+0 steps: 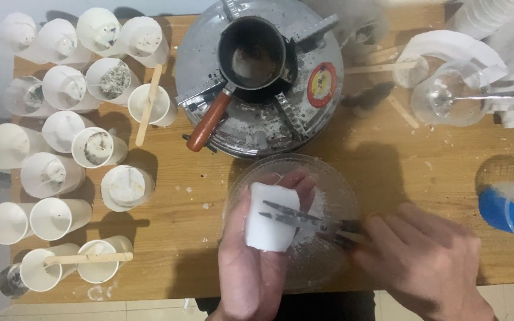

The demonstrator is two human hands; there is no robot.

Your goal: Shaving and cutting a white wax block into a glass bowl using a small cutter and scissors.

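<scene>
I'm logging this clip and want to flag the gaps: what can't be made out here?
Head view only:
- Blue-filled cup: cut off by the right edge.
- Scissors handles: hidden under the right hand.
- Left hand palm: covered by the white block.
- Pot contents: too dark.

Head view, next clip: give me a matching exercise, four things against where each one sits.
Things:
1. white block
2. scissors
3. small pot
4. wooden stick

Places:
A. across two white cups, near left corner of table
B. on the round stove, far middle
C. in the left hand, over the glass bowl
D. in the right hand, blades against the block

Pairs: 1-C, 2-D, 3-B, 4-A
</scene>
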